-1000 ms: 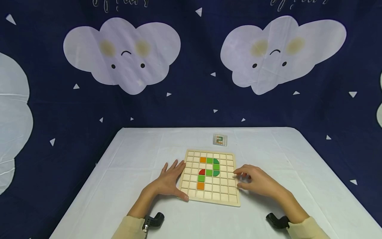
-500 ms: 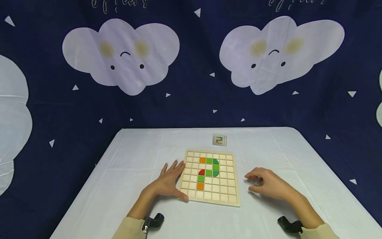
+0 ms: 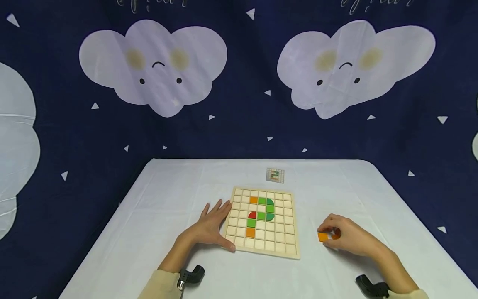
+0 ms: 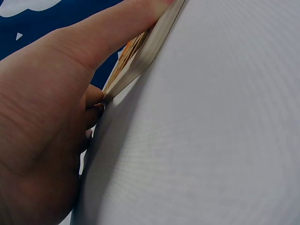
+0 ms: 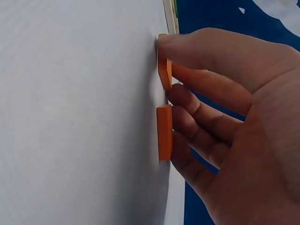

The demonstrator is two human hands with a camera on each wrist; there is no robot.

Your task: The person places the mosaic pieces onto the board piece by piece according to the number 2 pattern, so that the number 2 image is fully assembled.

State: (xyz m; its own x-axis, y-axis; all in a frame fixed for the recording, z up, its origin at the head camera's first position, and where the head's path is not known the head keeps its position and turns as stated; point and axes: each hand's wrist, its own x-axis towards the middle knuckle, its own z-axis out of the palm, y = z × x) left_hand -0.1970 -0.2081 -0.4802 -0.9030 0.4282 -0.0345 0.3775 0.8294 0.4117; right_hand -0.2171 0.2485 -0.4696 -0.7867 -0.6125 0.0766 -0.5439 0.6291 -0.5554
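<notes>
A square wooden grid board [image 3: 276,238] lies on the table, with orange, green and red tiles set in some of its cells. My left hand [image 3: 210,228] spreads along its left side, fingers touching the edge and thumb on the near left corner; in the left wrist view the thumb [image 4: 112,33] rests along the wooden rim. To the right of the board, my right hand [image 3: 349,234] pinches an orange square tile [image 3: 323,236] between thumb and fingers. The right wrist view shows a second orange tile [image 5: 164,133] beside the curled other fingers, partly hidden in the head view.
A small pattern card [image 3: 275,175] showing a similar coloured figure lies behind the board. White cloth covers the table [image 3: 179,182]. A dark blue curtain [image 3: 246,124] with cloud prints hangs behind it.
My right hand has moved away from the board, to the right and nearer to me, and has taken hold of an orange tile. The left hand and board have stayed in place.
</notes>
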